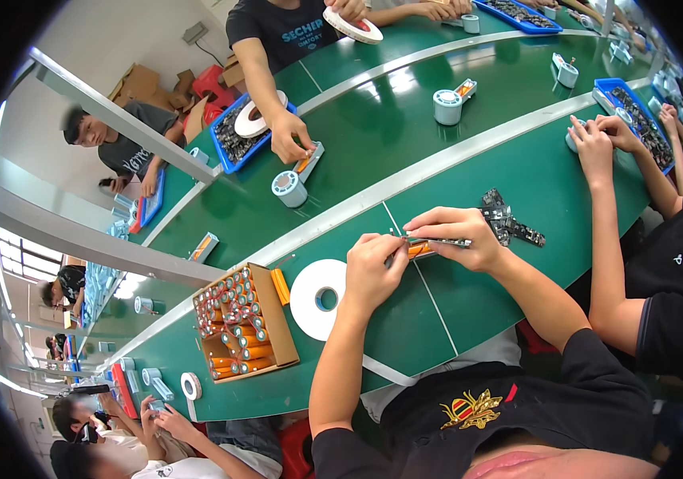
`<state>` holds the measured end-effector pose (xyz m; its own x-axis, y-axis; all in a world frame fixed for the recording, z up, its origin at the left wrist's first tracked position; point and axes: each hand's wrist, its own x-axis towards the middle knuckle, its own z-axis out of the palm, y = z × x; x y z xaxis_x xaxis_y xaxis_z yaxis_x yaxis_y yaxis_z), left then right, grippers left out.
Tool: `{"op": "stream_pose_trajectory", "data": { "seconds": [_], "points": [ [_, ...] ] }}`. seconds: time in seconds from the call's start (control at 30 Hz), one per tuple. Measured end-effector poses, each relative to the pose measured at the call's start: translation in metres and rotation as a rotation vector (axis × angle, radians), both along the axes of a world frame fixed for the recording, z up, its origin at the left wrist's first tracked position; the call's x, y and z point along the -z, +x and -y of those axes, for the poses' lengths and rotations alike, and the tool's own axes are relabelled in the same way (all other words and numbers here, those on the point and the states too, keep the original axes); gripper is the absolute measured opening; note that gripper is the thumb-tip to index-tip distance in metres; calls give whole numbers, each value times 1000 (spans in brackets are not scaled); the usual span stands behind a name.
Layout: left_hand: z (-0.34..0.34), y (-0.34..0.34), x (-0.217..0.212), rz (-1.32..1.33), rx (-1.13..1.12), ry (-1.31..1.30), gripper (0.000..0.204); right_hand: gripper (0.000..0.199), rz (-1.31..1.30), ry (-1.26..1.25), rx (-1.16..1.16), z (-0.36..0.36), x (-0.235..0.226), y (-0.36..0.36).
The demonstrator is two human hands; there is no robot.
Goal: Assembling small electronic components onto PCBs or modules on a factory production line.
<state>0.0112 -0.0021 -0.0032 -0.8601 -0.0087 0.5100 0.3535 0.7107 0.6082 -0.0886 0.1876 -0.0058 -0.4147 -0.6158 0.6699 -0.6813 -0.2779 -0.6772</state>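
My left hand (376, 271) and my right hand (467, 238) meet over the green bench, both closed. Between them is an orange battery (419, 250), partly covered by fingers. Along its upper side lies a narrow dark strip (449, 241), looking like a circuit board, pinched by my right fingers. My left fingertips grip the battery's other end; the exact contact is hidden. A heap of small black circuit boards (505, 217) lies just beyond my right hand. Left of my left hand sits a large white roll of tape (306, 302), flat on the bench.
A cardboard box (279, 319) of orange batteries stands at left, with one loose orange battery (280, 286) beside it. Beyond a pale rail (341, 209), a co-worker's hand (289, 137) touches a light-blue handheld fan (289, 189). A neighbour's arms (605, 191) work close at right.
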Motion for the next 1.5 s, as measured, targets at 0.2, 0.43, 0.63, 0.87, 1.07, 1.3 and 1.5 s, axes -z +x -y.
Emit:
{"op": "stream_pose_trajectory", "data": {
  "seconds": [0.2,0.43,0.63,0.87,1.07,1.3,1.5],
  "points": [
    [-1,-6,5,-70,-20,-37,5,36,-267,20,137,0,-1,3],
    [2,-8,4,-57,-21,-62,4,33,-151,27,138,0,4,3],
    [-1,-3,2,-54,16,22,9,29,142,-13,56,0,3,8],
    [-3,2,-1,33,-77,164,15,27,237,-35,7,-2,7,4],
    [9,1,-5,242,-10,489,9,25,570,-18,-160,1,8,-1],
    [2,-7,-5,174,-58,405,22,29,636,24,-101,2,9,-6],
    [-8,0,-6,-180,-69,-141,31,28,745,-13,46,2,10,-8]
  ]
}}
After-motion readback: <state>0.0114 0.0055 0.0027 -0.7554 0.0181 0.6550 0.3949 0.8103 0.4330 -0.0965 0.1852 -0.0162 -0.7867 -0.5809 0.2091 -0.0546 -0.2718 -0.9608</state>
